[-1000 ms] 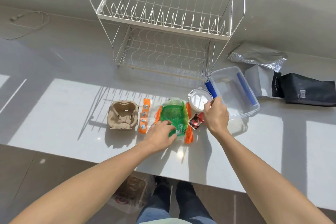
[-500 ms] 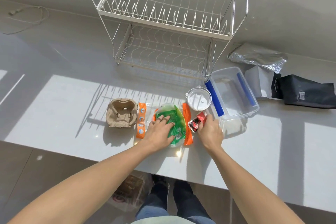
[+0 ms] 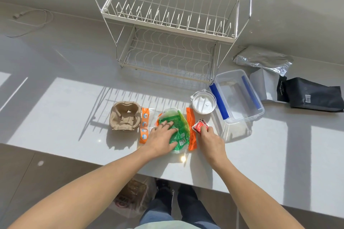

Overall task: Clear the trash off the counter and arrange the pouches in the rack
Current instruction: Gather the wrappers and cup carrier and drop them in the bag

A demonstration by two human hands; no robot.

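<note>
A crumpled green plastic wrapper [image 3: 177, 126] lies on an orange-edged clear bag [image 3: 191, 132] near the counter's front edge. My left hand [image 3: 161, 138] rests flat on the green wrapper, fingers spread. My right hand [image 3: 210, 138] pinches a small red sachet [image 3: 200, 126] just right of the bag. A brown cardboard cup carrier [image 3: 125, 115] sits to the left. A white two-tier wire rack [image 3: 171, 29] stands empty at the back. A silver pouch [image 3: 262, 59], a white pouch [image 3: 264, 85] and a black pouch [image 3: 312, 95] lie at the right.
A round white lid [image 3: 203, 102] and a clear plastic box with blue clips [image 3: 238, 96] sit between the trash and the pouches. A white cable [image 3: 28, 18] lies at the back left. Below the counter edge, a bag [image 3: 134, 197] stands on the floor by my legs.
My right hand came back from the white lid toward me and closed its fingers on the red sachet. My left hand slid further onto the green wrapper.
</note>
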